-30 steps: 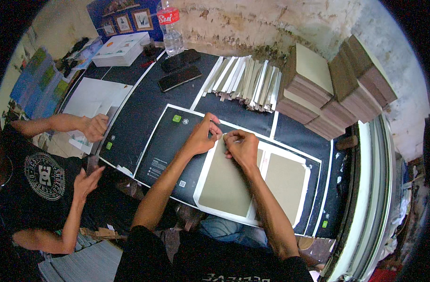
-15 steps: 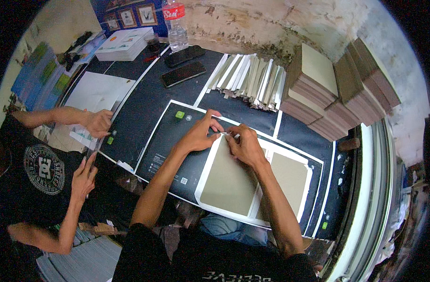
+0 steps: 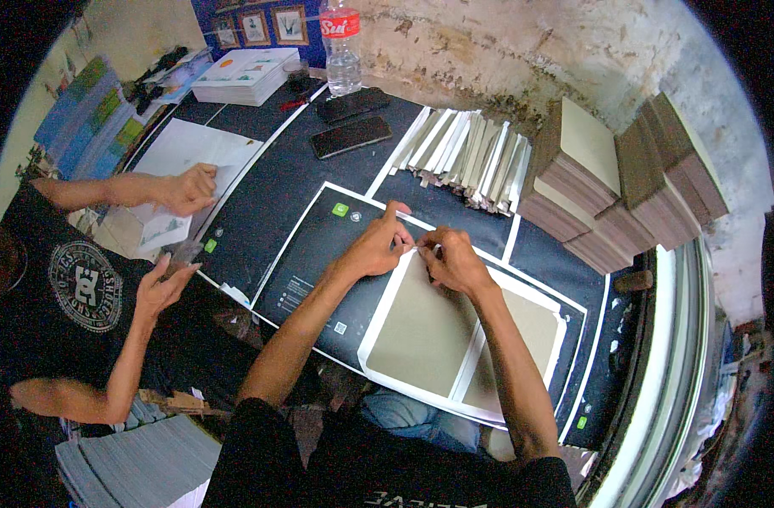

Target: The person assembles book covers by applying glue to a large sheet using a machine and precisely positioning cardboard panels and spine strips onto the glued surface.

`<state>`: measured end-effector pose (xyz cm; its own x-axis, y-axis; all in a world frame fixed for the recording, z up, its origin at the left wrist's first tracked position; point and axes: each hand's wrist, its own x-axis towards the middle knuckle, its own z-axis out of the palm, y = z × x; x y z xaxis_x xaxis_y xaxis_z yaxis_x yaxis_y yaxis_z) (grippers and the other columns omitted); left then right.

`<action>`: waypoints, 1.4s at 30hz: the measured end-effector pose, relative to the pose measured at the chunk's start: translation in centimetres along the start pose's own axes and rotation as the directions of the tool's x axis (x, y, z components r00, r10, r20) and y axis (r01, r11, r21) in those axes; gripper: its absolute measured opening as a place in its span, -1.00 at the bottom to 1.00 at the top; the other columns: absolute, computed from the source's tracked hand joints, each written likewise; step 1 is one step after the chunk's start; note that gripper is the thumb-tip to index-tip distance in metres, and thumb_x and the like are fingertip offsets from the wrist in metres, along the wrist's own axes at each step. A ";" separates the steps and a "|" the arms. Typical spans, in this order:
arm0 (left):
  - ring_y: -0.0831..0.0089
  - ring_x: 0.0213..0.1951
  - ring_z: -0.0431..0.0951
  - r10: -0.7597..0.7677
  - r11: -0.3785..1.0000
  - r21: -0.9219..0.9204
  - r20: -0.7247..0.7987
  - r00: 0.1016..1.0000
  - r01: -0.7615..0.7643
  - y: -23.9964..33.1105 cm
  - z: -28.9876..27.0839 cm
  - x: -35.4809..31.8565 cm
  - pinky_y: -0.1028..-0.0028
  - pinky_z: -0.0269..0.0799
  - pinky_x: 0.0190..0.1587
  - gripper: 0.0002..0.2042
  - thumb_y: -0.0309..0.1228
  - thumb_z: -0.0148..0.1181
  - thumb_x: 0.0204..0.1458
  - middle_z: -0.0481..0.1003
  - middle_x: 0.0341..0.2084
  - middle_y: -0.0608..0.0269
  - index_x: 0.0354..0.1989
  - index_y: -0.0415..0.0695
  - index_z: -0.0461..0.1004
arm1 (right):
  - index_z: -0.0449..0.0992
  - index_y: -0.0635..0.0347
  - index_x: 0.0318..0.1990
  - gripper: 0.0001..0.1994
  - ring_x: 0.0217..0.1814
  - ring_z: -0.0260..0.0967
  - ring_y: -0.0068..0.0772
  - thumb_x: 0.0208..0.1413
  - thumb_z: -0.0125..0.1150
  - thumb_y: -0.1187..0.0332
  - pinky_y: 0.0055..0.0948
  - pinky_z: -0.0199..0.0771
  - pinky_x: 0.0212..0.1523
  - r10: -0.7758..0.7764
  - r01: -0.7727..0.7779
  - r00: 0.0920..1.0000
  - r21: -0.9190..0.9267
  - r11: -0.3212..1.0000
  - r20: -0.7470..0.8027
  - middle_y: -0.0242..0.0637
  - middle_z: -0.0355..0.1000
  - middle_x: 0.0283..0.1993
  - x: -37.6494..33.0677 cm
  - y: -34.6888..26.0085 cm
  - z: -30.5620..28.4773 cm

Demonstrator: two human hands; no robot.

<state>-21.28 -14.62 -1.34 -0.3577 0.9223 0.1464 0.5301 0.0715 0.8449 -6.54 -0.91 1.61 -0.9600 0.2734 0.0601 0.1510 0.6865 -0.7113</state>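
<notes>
The left hand and right hand meet at the far left corner of a white sheet, fingertips close together there, the right hand's fingers curled inward and the left's slightly spread; whether either one pinches the paper or merely presses it cannot be told; the white sheet lies flat on a black printed surface, carrying a left board and a right board, both plain, matt and greyish tan, with a narrow white band between them and a white margin around; soft shadow dulls the left board near the right hand, and the right forearm crosses part of the right board; beyond the sheet lies a row of thin pale strips; beyond it to the right stand stacked boards of similar tan; beyond it to the left lie two dark phones, with a clear bottle farther off; well to the sheet's left are a co-worker's hands, near a pale paper.
</notes>
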 end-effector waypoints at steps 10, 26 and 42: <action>0.16 -0.32 0.65 -0.067 0.998 -0.014 -0.040 0.997 0.066 0.1 0.8 0.3 0.32 0.51 -0.27 -0.44 -0.70 0.13 -0.07 0.60 -0.41 -0.05 0.12 -0.36 0.02 | 0.58 0.53 -0.18 -0.79 -0.62 0.54 -0.36 0.17 0.23 0.48 -0.38 0.47 -0.60 0.075 -0.062 0.991 0.116 0.991 -0.109 -0.08 0.51 -0.51 -0.8 0.0 0.6; 0.30 -0.34 0.64 -0.002 0.998 0.059 -0.072 0.997 0.006 -2.2 1.6 0.2 0.40 0.50 -0.31 -0.47 -0.68 0.02 0.04 0.61 -0.38 0.12 0.19 -0.30 0.01 | 0.61 0.48 -0.17 -0.81 -0.54 0.57 -0.35 0.10 0.27 0.52 -0.40 0.55 -0.49 0.083 -0.071 0.984 0.079 0.994 -0.160 -0.03 0.59 -0.38 -1.1 0.5 1.2; 0.29 -0.24 0.63 -0.089 0.996 0.011 -0.015 0.996 0.089 -1.0 0.8 -0.6 0.35 0.51 -0.10 -0.20 -0.60 0.25 -0.07 0.60 -0.21 -0.02 0.34 -0.37 -0.09 | 0.32 0.56 0.09 -0.61 0.12 0.40 0.15 0.08 -0.01 0.56 -0.11 0.61 0.00 -0.104 0.190 0.978 -0.572 0.798 0.180 0.20 0.24 0.17 -4.6 -2.5 1.8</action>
<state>-20.94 -14.95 -2.66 -0.4150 0.9064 0.0786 0.5049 0.1576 0.8486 -2.97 -5.08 1.84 -0.9972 0.0747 0.0065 0.0728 0.9852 -0.1552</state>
